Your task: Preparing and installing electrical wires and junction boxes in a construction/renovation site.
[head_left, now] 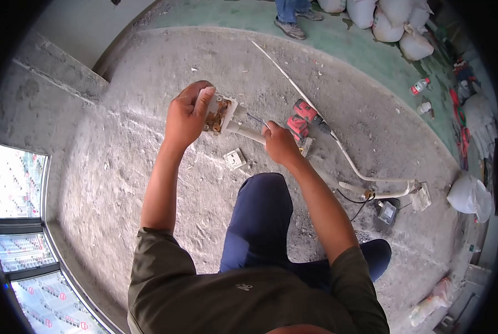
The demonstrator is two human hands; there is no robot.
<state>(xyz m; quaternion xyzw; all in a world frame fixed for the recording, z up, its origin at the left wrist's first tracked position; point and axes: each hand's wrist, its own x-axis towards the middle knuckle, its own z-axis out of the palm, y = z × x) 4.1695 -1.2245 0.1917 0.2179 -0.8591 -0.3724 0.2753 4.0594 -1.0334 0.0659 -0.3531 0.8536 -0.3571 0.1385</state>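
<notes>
While the left fingers [204, 96] clamp a white-rimmed box [231, 114], the right fingers [268, 129] grip a thin-shafted tool [256, 119].

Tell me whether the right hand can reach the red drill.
Probably yes: the red drill lies close beside the right hand, nothing seen between, though that hand holds a thin tool.

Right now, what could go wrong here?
The thin tool in the right hand points toward the white box, where the left hand is; a slip might jab that hand. The red power tool appears close to the right hand and could get bumped. The white square piece near the knee might be knelt on.
</notes>
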